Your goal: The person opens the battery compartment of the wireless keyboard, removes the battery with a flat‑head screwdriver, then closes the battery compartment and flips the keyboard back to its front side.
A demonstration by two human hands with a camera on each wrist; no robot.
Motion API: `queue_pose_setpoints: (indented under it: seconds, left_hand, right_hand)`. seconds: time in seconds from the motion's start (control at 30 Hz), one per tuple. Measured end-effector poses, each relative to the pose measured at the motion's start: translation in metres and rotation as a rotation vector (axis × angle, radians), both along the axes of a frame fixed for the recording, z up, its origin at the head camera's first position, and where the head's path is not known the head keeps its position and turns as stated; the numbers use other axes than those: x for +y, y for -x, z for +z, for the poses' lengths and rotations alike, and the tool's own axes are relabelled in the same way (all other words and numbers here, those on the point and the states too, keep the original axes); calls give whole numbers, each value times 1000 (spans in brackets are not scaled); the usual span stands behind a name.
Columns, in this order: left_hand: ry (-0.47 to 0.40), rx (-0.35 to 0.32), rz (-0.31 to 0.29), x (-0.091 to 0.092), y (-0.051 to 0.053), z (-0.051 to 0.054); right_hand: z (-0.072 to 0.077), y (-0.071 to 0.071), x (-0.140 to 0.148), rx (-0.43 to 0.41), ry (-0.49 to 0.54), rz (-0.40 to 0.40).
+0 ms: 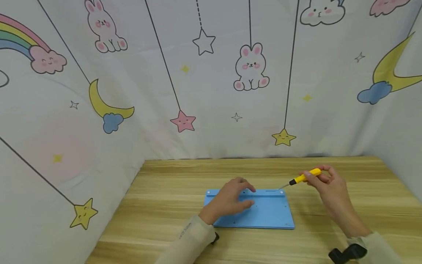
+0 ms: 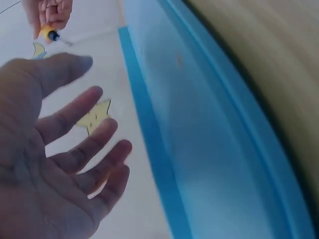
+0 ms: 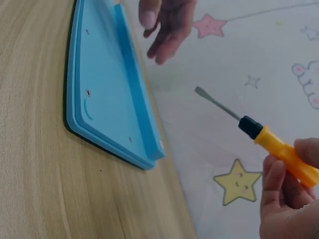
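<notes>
A flat light-blue panel (image 1: 271,214) lies on the wooden table, with a raised bar along its far edge and small screw holes in its face; it looks like the underside of a keyboard. Above its left half hovers my left hand (image 1: 230,198), fingers spread and loosely bent, holding nothing. My right hand (image 1: 334,196) pinches the yellow handle of a screwdriver (image 1: 307,176) beyond the panel's far right corner. In the right wrist view, the screwdriver (image 3: 284,152) shows a black collar and a flat metal tip, which stands apart from the panel (image 3: 107,74).
Wooden table (image 1: 165,205) surrounds the panel on all sides. A white cloth (image 1: 217,143) printed with stars, moons and rabbits hangs behind the table and along its sides. Dark straps with cameras (image 1: 349,253) sit at both wrists.
</notes>
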State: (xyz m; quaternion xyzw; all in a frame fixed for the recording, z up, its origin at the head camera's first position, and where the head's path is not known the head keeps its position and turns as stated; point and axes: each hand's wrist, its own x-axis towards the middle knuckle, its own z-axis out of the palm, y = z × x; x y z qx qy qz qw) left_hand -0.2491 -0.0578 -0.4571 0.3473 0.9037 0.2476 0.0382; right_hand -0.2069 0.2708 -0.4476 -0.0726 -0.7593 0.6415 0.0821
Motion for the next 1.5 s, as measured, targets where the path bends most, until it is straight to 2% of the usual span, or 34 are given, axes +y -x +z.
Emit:
queue_pose_setpoints:
  seconds: [0.1,0.23,0.4,0.6,0.87,0.93,1.1,1.2,1.33,1.5]
  left_hand:
    - [2,36,39,31,3,-6]
    - [56,82,92,58,7,-11]
    - [132,115,154,75,8,-13]
    - [121,126,214,83,6,-14]
    - [46,54,275,85,8,-17]
    - [-4,16,288,85,9,-20]
    - [-163,-129,327,83,13,-30]
    - [-210,-194,353,82,14,-32]
    - [-217,-216,381,82,13,-30]
    - [-212,-191,400,83,11,-31]
  right_hand:
    - [1,-1,2,22,50,-3]
    - [-1,-3,5,65,163,1]
    - [-3,-3,9,117,279,13]
    - [-3,-3,11,117,291,14]
    - [-3,-2,8,101,259,0]
    - [-2,-1,7,94,256,0]
    - [-1,-1,5,75,264,-4]
    - [-2,-1,4,68,255,-1]
    - [-4,-2,4,64,244,-2]
    - [-4,-2,3,68,256,-14]
